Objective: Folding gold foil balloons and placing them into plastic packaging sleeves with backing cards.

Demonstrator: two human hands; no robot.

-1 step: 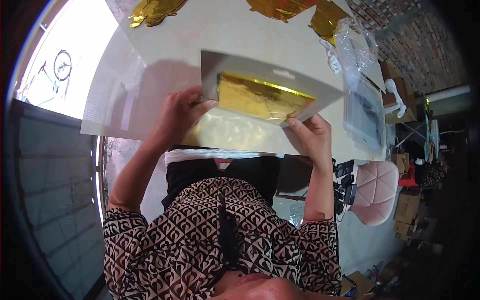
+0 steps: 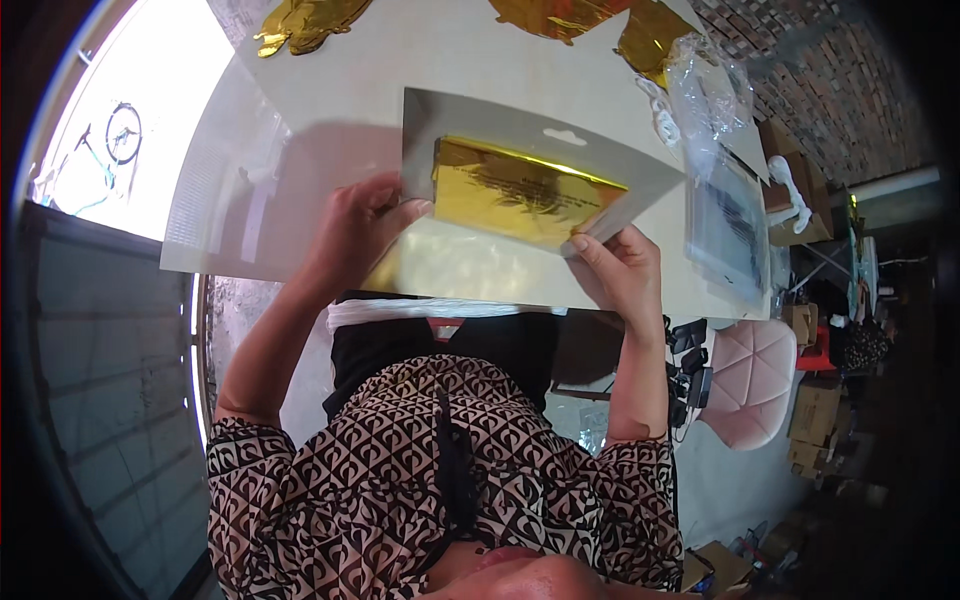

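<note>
Above the table, both hands hold a flat packet (image 2: 650, 178) with a grey, see-through-looking border and a hang hole near its upper edge. Within the border lies a folded piece of shiny gold foil (image 2: 500, 195) with dark printing. My left hand (image 2: 375, 215) pinches the packet's lower left side, thumb toward the middle. At the lower right corner, my right hand (image 2: 622, 262) grips it with the thumb on the front and the fingers partly hidden behind. The packet is tilted, and gold light reflects onto the table below.
Gold foil pieces (image 2: 310, 22) lie at the far left of the pale table (image 2: 330, 90), with more gold foil (image 2: 560, 18) at the far middle and right. Crumpled clear plastic (image 2: 710, 90) and a stack of clear bags (image 2: 728, 235) sit on the right. A pink chair (image 2: 750, 385) stands beside the table.
The packet's upper edge has risen slightly and its tilt has shifted, so the dark printing on the gold foil shows more plainly. Both hands keep their hold, almost in place.
</note>
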